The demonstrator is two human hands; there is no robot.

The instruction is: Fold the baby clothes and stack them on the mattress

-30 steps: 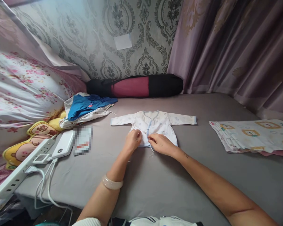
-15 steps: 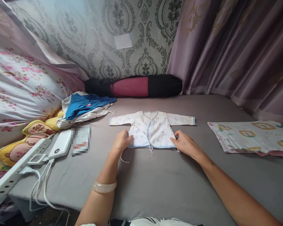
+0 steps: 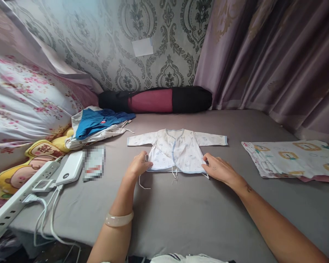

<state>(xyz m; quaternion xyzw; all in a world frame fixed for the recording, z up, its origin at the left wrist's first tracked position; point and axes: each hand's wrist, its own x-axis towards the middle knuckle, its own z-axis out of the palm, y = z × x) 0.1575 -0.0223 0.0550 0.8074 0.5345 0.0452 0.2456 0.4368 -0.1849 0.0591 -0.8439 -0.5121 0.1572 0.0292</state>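
Baby shirt [image 3: 179, 151]: lying spread on grey sheet [image 3: 197, 212]. Your left hand [image 3: 138, 164], your right hand [image 3: 218, 169]: pinching opposite lower corners. Risk: any uneven pulling could be skewing the overlapped front.

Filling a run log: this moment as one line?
left hand: at shirt, lower corner | right hand: at opposite lower corner | sleeves: outspread

The gray surface [image 3: 181, 215] supports a white shirt [image 3: 164, 151], centered; folded printed cloth [image 3: 293, 160], right; a black-and-red bag [image 3: 150, 101], rear; a clothing pile [image 3: 98, 126] and white device [image 3: 70, 168], left.
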